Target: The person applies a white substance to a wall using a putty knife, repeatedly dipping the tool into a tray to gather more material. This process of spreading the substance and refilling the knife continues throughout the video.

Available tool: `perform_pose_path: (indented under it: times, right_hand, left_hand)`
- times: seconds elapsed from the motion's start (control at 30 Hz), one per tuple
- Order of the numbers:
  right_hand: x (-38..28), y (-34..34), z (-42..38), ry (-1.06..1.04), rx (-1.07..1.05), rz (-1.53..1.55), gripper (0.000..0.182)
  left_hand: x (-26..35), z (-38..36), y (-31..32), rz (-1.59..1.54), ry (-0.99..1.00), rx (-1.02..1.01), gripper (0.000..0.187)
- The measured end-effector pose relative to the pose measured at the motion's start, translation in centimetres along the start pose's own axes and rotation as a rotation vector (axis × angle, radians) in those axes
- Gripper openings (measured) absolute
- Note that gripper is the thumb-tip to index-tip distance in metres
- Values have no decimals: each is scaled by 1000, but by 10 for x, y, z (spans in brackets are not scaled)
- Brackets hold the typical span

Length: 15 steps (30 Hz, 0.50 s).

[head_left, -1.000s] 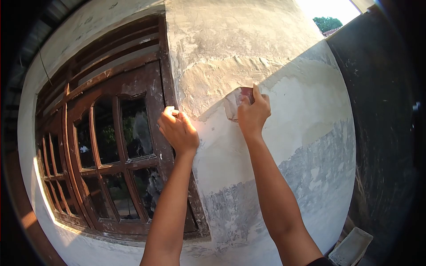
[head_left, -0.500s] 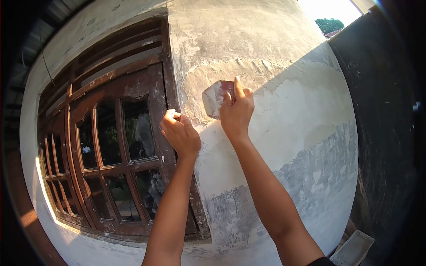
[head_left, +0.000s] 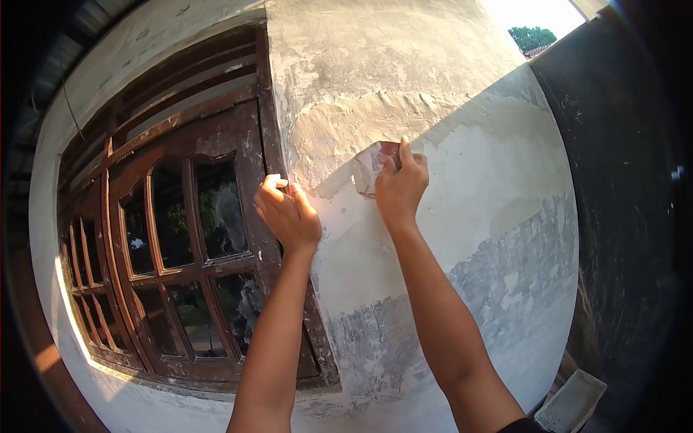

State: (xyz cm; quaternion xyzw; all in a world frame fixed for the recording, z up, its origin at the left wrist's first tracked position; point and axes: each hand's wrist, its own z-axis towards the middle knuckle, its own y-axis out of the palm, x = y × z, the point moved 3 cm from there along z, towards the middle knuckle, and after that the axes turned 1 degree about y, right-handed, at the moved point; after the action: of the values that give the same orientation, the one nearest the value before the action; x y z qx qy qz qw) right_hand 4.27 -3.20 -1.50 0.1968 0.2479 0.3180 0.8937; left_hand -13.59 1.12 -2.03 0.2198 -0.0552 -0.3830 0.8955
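My right hand [head_left: 401, 189] grips a flat scraper [head_left: 369, 172], reddish near my fingers and smeared with pale putty over its blade. The blade lies against the plastered wall [head_left: 462, 173], at the lower border of a rough patch of wet-looking putty [head_left: 339, 137]. At the right edge of the brown wooden window frame [head_left: 268, 137] is my left hand [head_left: 289, 219], with its fingers curled in and its thumb pointing up. What those fingers hold, if anything, is hidden.
Glass panes [head_left: 219, 206] fill the window left of my hands. A dark wall [head_left: 621, 180] stands close on the right. Low at the right sits a pale, dirty trough-like container [head_left: 574, 404]. A shadow line crosses the plaster diagonally.
My right hand has drawn the scraper a little right and down along the wall. The left hand stays beside the window frame, and the view has shifted slightly.
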Motion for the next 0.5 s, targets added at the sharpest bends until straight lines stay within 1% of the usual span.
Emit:
perform_pose_path:
  times: [0.07, 0.13, 0.17, 0.2, 0.27, 0.3, 0.33, 0.4, 0.43, 0.47, 0.5]
  right_hand:
    - [-2, -18, 6, 39, 25, 34, 47]
    - [-2, -28, 1, 38, -20, 52, 49]
    - [1, -27, -4, -43, -18, 16, 49]
    - [4, -31, -7, -46, -18, 4, 49]
    - [11, -38, -10, 0, -88, 18, 49]
    - [14, -44, -9, 56, -111, 16, 49]
    - [18, -49, -9, 55, -113, 5, 49]
    - [33, -62, -6, 121, -47, 33, 46]
    - [40, -69, -2, 122, -49, 17, 46]
    - [50, -77, 1, 172, -66, 56, 42]
    - [55, -86, 4, 222, -79, 98, 38]
  left_hand:
    - [-1, 1, 1, 23, 20, 26, 28]
    - [-2, 1, 1, 41, 32, 52, 29]
    - [-2, 1, 1, 61, 47, 63, 30]
    - [-1, 0, 1, 80, 62, 73, 30]
    - [2, 1, 0, 76, 63, 58, 33]
    - [4, 1, 0, 105, 87, 34, 35]
    - [8, 1, 0, 133, 112, 11, 36]
    - [18, 2, -1, 142, 128, -13, 38]
    - [23, 3, -2, 156, 222, -23, 39]
    - [31, 0, -2, 170, 319, -37, 39]
    - [39, -5, 1, 161, 314, -48, 39]
